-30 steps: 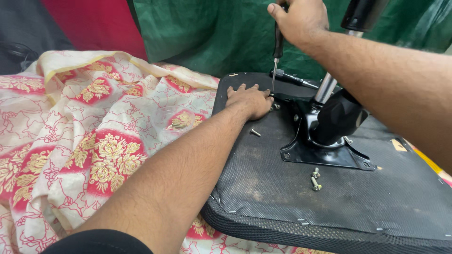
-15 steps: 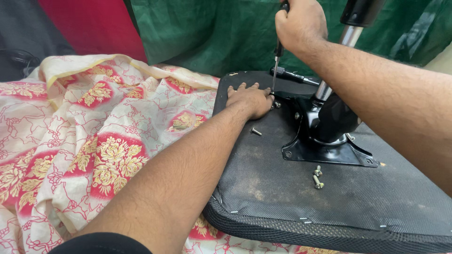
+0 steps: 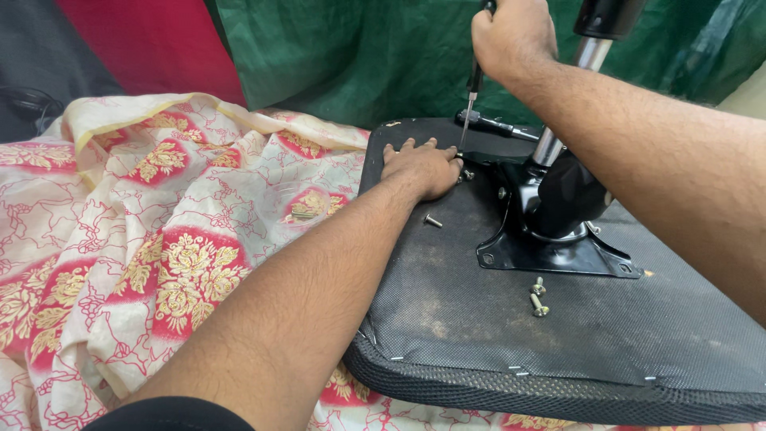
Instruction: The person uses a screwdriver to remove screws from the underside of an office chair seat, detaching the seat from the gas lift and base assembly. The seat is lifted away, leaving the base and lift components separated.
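On the far left I see a crumpled cream cloth with red and gold flower prints (image 3: 159, 231); it lies spread out under and beside the work; behind it hang a red cloth (image 3: 152, 40) and a dark green cloth (image 3: 343, 56).

Next comes my left hand (image 3: 420, 166); it is open and flat, not gripping anything; it presses palm down on the black fabric-covered underside of a chair seat (image 3: 511, 335), near the far edge; its fingertips lie just beside a corner of the black metal mounting plate (image 3: 550, 255).

A small silver screw (image 3: 432, 220) lies loose on the seat, near my left hand.

Up higher is my right hand (image 3: 513, 36); it is clenched tight around the handle of a thin black screwdriver (image 3: 472, 88); the screwdriver stands nearly upright; its tip comes down at the plate's corner, right next to my left fingers; I cannot tell if the tip sits in a screw head.

The plate lies in the middle of the seat; a shiny silver post (image 3: 570, 96) rises from it at a tilt.

Two more short silver screws (image 3: 537, 295) lie close together on the seat, just in front of the plate.
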